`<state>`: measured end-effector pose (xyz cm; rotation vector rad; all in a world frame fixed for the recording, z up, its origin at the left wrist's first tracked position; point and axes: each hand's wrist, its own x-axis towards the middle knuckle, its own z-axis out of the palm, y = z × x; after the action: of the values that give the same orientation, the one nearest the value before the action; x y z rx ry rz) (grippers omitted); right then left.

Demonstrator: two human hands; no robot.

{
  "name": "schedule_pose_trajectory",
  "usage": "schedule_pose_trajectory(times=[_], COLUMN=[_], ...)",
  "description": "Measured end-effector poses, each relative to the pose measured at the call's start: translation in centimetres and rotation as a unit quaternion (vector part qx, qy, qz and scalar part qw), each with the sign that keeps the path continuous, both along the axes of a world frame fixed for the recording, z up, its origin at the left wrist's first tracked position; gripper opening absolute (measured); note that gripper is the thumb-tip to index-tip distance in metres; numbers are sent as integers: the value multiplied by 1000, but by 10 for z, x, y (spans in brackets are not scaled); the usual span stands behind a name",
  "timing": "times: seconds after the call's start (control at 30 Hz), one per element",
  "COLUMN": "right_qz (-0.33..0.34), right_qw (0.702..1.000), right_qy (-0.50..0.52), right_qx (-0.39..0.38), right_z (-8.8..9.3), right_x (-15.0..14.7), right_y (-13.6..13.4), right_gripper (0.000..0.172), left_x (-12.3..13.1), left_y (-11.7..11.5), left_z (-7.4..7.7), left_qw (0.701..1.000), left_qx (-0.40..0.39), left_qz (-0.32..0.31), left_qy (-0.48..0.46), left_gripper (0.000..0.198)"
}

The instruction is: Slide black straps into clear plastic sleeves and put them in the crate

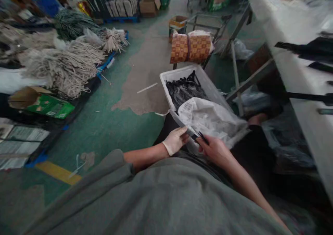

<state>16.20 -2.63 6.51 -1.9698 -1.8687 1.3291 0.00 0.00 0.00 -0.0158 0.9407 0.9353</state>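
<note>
My left hand (176,140), in a pale glove, and my bare right hand (214,150) meet in front of my lap. Both are closed on a thin dark strip (198,136) that runs between them; the right fingers pinch its end. Just beyond them a white plastic bin (170,76) sits on the floor, holding a heap of black strips (183,89) and a crumpled white plastic bag (211,118). My grey shirt fills the lower part of the view.
A white worktable (293,68) with dark items runs along the right. A stool with a checkered cushion (190,48) stands behind the bin. Bundles of pale cords (62,65) and cardboard boxes (41,101) lie at the left on the green floor.
</note>
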Motion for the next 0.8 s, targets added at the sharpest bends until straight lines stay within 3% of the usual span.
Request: schedule_pose_trajectory(times=[0.1,0.27,0.47,0.63,0.8], right_qz=[3,12,-1,-10,-28], right_qw=[998,993,999,996,999], right_qy=[-59,-108,-36,-71,16], right_qx=[11,44,0,52,6], right_z=[1,-3,0,-1,-1], right_x=[11,4,17,7,24], right_y=[-6,0,-8,-4,-22], right_gripper=[37,33,40,34,43], left_x=[0,10,3,14,3], left_y=[-2,-8,-1,-9,7], left_z=[3,3,3,4,6], left_qw=[1000,995,999,993,999], left_qx=[-12,6,16,21,25], left_qz=[-12,-95,-29,-120,-43], left_qy=[0,-4,13,5,17], left_gripper=[25,32,28,33,24])
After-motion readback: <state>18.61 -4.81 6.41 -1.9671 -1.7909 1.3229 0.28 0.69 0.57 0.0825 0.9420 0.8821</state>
